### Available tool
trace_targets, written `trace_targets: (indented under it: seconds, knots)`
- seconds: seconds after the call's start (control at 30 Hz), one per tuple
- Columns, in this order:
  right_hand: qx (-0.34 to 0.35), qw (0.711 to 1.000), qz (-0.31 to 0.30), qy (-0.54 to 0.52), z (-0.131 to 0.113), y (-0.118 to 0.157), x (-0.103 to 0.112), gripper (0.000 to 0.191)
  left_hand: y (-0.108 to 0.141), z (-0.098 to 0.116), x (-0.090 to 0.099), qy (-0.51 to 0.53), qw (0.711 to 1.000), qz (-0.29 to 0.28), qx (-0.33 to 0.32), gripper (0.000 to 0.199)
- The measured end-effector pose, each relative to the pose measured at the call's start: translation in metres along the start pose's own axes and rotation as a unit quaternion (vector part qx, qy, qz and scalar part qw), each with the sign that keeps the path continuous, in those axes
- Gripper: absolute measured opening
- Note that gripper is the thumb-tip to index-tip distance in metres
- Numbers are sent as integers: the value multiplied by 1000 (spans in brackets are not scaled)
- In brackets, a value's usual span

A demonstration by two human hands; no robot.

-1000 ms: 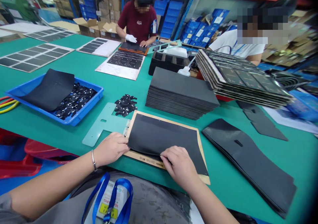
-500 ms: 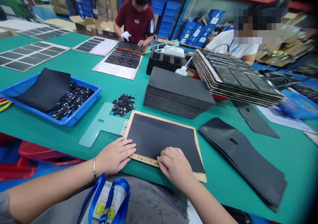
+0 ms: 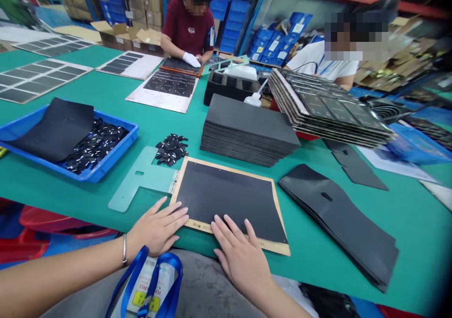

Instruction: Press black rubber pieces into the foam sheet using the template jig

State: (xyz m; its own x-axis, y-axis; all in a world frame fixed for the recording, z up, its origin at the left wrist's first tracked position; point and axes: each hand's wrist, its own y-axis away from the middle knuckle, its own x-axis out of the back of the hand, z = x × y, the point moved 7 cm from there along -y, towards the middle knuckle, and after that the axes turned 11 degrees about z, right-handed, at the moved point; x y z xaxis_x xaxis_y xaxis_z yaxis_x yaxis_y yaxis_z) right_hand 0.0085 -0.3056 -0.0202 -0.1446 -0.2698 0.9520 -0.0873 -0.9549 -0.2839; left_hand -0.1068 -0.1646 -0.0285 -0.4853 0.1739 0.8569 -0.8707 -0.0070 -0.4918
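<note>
A black sheet (image 3: pixel 233 195) lies on a wooden board (image 3: pixel 273 247) at the table's near edge. My left hand (image 3: pixel 158 225) rests open with its fingertips on the board's lower left corner and the sheet's edge. Flat on the sheet's near edge, my right hand (image 3: pixel 240 250) has its fingers spread and holds nothing. A pale green template (image 3: pixel 132 177) is hinged to the board's left side and lies folded out on the table. Small black pieces (image 3: pixel 172 149) form a pile just behind it.
A blue tray (image 3: pixel 100 170) with black pieces and a sheet stands left. Behind the board is a stack of black sheets (image 3: pixel 249 130); cut black sheets (image 3: pixel 339 224) lie right. Stacked panels (image 3: pixel 332 106) stand at the back right. Two people work across the green table (image 3: pixel 106 92).
My right hand has opened from a pinch at the sheet's near edge and now lies flat with fingers spread. My left hand's fingers have spread a little. The view has shifted slightly.
</note>
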Motion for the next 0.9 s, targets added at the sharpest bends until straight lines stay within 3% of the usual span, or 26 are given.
trace_targets:
  seconds: [0.2,0.27,0.3,0.33,0.37,0.43,0.5,0.53,0.57,0.6,0.63,0.67,0.73,0.8,0.9]
  knots:
    - [11,999,-29,-30,1,-1,2,56,8,-3,-2,120,991,-29,52,54]
    - [13,997,-37,-59,4,-4,9,53,14,-11,3,220,966,-4,134,44]
    - [12,996,-41,-77,6,-6,13,51,19,-21,6,275,938,28,210,36]
    - [5,995,-41,-93,9,-8,18,48,26,-33,8,335,888,73,305,29]
    - [-6,994,-37,-107,14,-10,22,44,35,-46,8,397,813,119,408,25]
    - [-37,991,-15,-129,23,-16,30,38,54,-59,0,519,609,175,574,30]
    - [-59,987,12,-147,30,-22,35,32,56,-57,-7,620,423,193,632,45]
    - [-62,986,22,-154,32,-25,35,29,52,-55,-7,654,362,203,633,52]
    - [-63,984,31,-161,34,-29,36,27,48,-54,-6,675,322,222,626,57]
    - [-65,983,40,-167,37,-32,36,25,44,-54,-4,686,304,245,614,61]
    - [-68,982,49,-172,40,-34,37,23,41,-54,-2,691,305,266,599,63]
    - [-74,980,61,-176,44,-36,39,22,36,-52,-1,691,323,279,583,66]
    - [-97,974,99,-182,57,-38,47,20,24,-47,1,685,405,269,542,66]
    - [-144,958,163,-189,73,-36,59,22,6,-41,1,655,532,197,499,59]
    - [-219,921,255,-200,95,-30,73,35,-30,-45,6,504,767,49,394,36]
